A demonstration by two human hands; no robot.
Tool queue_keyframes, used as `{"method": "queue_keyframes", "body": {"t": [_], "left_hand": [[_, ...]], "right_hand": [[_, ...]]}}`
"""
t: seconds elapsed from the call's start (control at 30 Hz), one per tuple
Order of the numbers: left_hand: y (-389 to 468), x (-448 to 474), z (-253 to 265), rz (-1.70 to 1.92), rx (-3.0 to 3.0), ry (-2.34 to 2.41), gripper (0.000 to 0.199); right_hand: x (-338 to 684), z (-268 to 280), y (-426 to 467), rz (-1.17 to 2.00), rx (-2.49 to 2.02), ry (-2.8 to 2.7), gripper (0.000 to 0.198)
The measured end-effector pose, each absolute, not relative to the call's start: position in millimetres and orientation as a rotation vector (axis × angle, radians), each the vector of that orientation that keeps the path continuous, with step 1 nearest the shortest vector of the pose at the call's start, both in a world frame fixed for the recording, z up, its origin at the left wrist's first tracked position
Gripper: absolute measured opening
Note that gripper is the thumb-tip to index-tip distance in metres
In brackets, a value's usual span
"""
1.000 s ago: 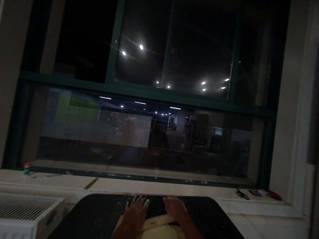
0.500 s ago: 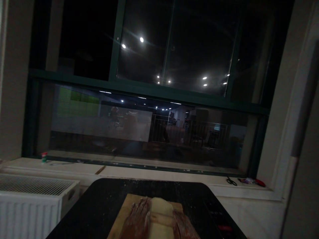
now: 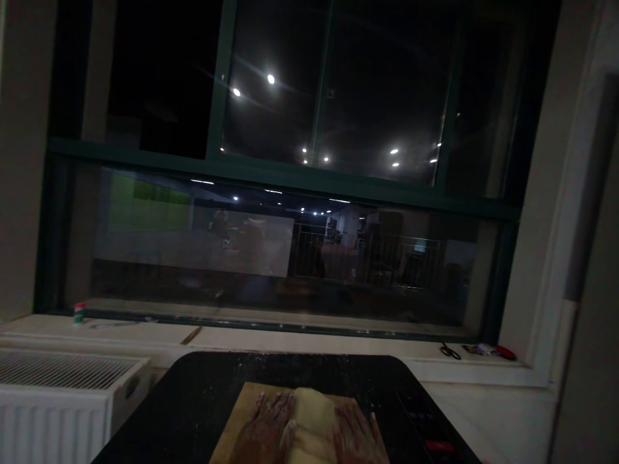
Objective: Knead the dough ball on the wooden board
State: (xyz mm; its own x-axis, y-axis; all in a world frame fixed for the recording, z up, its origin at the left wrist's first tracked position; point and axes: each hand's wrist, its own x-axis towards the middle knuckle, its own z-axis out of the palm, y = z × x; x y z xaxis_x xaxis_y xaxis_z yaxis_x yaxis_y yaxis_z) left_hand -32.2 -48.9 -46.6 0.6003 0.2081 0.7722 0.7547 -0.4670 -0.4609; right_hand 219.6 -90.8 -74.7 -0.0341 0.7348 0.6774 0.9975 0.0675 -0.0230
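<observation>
At the bottom edge, my left hand [image 3: 268, 428] and my right hand [image 3: 355, 433] lie palm down, floured, on either side of a pale lump of dough [image 3: 314, 409]. Both press on a rolling pin [image 3: 300, 439], of which only a short pale stretch shows between them. The dough rests on a wooden board [image 3: 242, 412] set on a black tabletop [image 3: 198, 399] dusted with flour. The scene is dim and my wrists are cut off by the frame.
A white radiator [image 3: 62, 386] stands left of the table. On the window sill [image 3: 300, 338] lie a small capped bottle [image 3: 78, 312], a wooden strip [image 3: 192, 335], scissors [image 3: 449, 351] and a red object [image 3: 505, 353]. A dark window fills the wall ahead.
My hands have drawn back from the table's far edge toward me over the dough. The view has tilted, so the board and dough show more fully.
</observation>
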Motion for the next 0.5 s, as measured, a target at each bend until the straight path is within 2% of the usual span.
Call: {"method": "queue_keyframes", "body": {"t": [0.13, 0.23, 0.37, 0.5], "left_hand": [[-12.2, 0.2, -35.0, -0.679, -2.276, -1.259, 0.041], [6.3, 16.9, -26.1, -0.603, -2.326, -1.594, 0.050], [6.9, 17.0, -24.3, -0.621, -2.351, -1.595, 0.056], [-12.1, 6.0, -28.8, -0.667, -2.391, -1.478, 0.052]], "right_hand": [[226.3, -20.5, -55.0, -0.312, -1.991, -2.008, 0.045], [226.7, 5.9, -33.0, -0.199, -2.064, -1.999, 0.047], [227.7, 5.9, -25.9, -0.171, -2.099, -1.947, 0.047], [226.8, -6.5, -52.1, -0.174, -2.066, -2.007, 0.049]]}}
